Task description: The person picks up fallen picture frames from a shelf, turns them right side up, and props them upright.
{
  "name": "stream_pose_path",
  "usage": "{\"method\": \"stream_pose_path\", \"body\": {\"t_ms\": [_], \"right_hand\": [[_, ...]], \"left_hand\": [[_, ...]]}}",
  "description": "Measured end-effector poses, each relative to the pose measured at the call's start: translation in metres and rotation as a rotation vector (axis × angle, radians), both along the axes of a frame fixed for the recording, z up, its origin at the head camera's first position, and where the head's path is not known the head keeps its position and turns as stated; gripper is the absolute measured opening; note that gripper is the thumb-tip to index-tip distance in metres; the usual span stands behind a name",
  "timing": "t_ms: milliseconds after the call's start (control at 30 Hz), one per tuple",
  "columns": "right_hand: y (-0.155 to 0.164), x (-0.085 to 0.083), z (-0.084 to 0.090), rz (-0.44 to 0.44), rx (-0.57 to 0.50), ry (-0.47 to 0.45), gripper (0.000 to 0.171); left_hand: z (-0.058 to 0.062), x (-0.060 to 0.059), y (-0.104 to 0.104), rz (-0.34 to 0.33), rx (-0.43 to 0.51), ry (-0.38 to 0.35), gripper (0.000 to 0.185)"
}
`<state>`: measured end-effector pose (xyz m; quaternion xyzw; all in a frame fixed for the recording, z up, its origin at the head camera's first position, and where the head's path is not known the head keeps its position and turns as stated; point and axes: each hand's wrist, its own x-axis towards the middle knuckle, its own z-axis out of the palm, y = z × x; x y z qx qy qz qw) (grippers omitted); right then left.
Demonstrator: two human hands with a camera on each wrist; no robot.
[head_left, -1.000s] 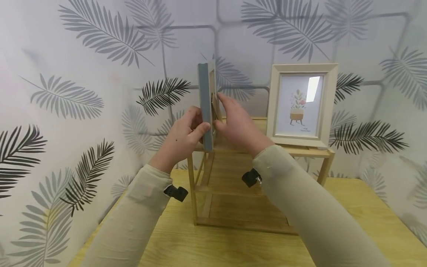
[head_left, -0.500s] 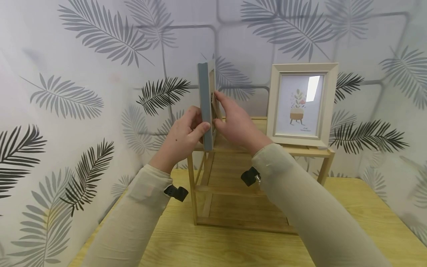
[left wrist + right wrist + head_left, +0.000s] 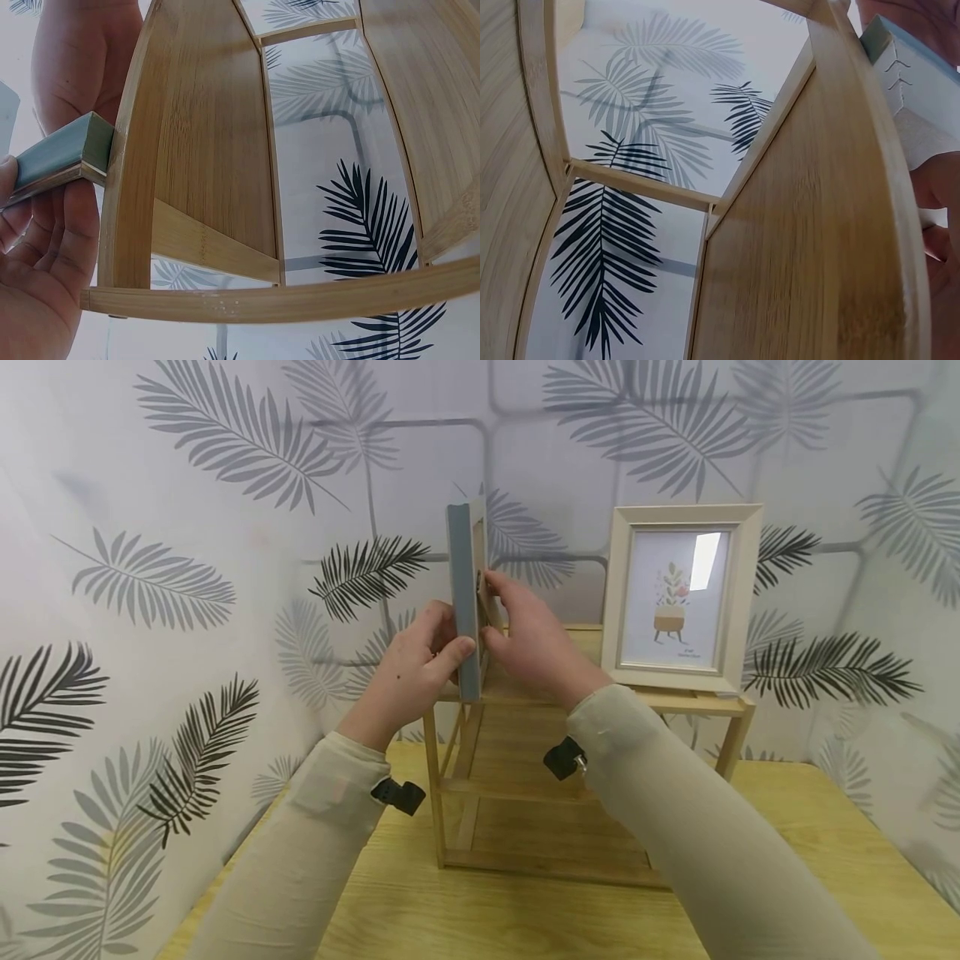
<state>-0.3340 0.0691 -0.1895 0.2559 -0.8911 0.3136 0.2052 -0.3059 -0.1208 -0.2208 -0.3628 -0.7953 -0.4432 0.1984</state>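
Currently gripping blue-edged pic frame [image 3: 464,602] w/ L hand [image 3: 408,672], w/ curled fingers round side & thumb on near edge; upright, edge-on, at L end of rack top [image 3: 510,685]. Seemingly touching back strut [image 3: 489,603] w/ part-bent fingers of R hand [image 3: 534,642]; pinched or not, can't tell. Prob. light, stiff, smooth; poss. glazed, so fragile. Hold by side edges, spare strut.

Left grip [image 3: 49,262] holds a blue-green frame [image 3: 64,154] — wooden rack [image 3: 214,135] beside, leaf-patterned wall [image 3: 311,206] behind.
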Motion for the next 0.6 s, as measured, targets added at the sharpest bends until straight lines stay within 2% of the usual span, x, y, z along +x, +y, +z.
{"method": "stream_pose_path", "body": {"t_ms": [600], "right_hand": [[0.0044, 0.0013, 0.0003, -0.05, 0.088, 0.065, 0.067]], "left_hand": [[0.0001, 0.0007, 0.0008, 0.004, 0.003, 0.006, 0.028]]}}
